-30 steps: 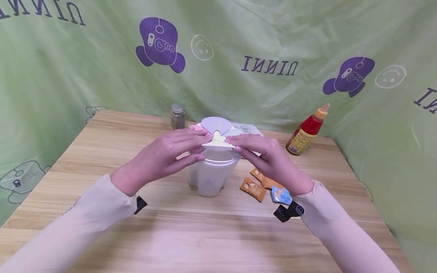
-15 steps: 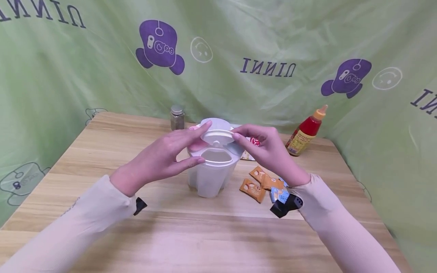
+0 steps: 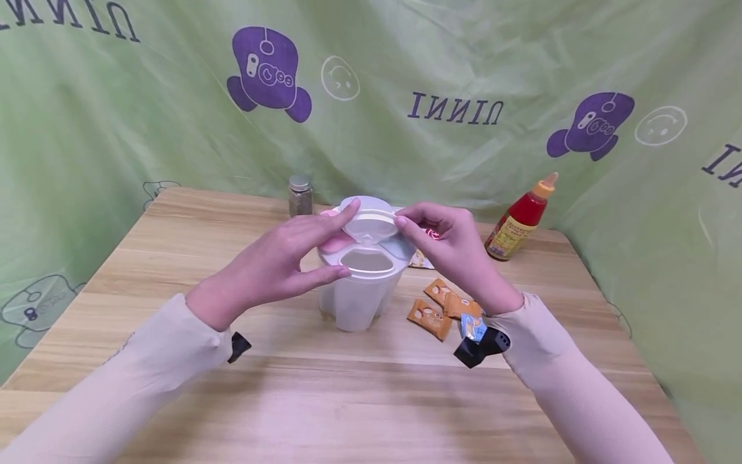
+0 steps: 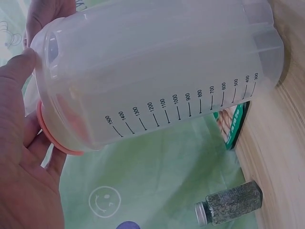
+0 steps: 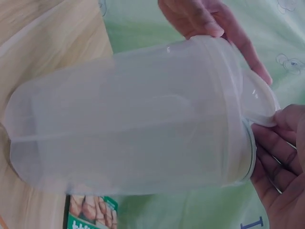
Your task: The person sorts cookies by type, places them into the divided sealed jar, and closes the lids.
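Note:
A translucent plastic storage container [image 3: 356,306] stands upright on the table, with measuring marks [image 4: 188,107] on its wall. Its top carries a pink flap [image 3: 336,242], a lavender flap [image 3: 365,202] and a bluish flap [image 3: 399,247]. The front flap [image 3: 371,225] is tilted up, and an opening [image 3: 366,261] shows beneath it. My right hand [image 3: 452,245] pinches that flap's right edge between thumb and index finger. My left hand [image 3: 284,258] rests against the container's left side, its thumb at the front rim and index fingertip by the raised flap.
Orange sachets [image 3: 430,319] and a blue sachet [image 3: 473,327] lie right of the container. A spice jar [image 3: 300,196] stands back left, a red sauce bottle [image 3: 518,225] back right. Behind the container is a partly hidden packet [image 5: 93,212]. A green curtain [image 3: 371,142] surrounds the table.
Both hands lay across the down-turned front flap a second ago. The flap has since swung up and back, uncovering the opening, with the right hand now pinching its edge.

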`<state>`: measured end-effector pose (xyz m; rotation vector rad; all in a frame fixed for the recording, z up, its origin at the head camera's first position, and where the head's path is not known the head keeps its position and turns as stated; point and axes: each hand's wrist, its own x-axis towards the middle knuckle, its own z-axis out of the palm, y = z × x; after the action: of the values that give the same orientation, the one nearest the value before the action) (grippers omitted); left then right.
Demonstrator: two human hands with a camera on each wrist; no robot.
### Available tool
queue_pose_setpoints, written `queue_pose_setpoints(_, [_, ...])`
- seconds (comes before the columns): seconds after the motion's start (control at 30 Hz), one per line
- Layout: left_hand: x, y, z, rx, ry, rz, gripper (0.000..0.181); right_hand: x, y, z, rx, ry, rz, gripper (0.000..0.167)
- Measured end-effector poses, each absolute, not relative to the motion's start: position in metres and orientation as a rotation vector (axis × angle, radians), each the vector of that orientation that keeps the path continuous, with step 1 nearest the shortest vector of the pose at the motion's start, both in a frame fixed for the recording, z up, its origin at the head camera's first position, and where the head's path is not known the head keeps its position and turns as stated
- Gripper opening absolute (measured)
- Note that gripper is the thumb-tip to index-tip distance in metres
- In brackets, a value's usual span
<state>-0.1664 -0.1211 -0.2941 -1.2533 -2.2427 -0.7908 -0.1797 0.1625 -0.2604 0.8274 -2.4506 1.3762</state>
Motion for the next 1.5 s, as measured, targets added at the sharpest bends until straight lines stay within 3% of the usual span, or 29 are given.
queue_pose_setpoints(0.47, [-0.165,-0.121,-0.293,-1.234,-2.257,-0.810,0.089,-0.178,0.195,-0.274,0.773,-2.415,1.358,0.015])
queue_pose_setpoints(0.73, [-0.165,-0.119,-0.294,-1.233,-2.259,-0.810,0.090,-0.183,0.247,-0.303,0.583,-2.746,1.151,0.021])
queue_pose_setpoints(1.0, [-0.166,-0.118,-0.293,-1.231,-2.250,-0.818,0.091,-0.190,0.288,-0.345,0.710,-3.082,0.848,0.026])
queue_pose_setpoints(1.5, [-0.164,-0.119,-0.294,-1.223,-2.255,-0.834,0.089,-0.191,0.298,-0.373,0.717,-3.268,0.797,0.039])
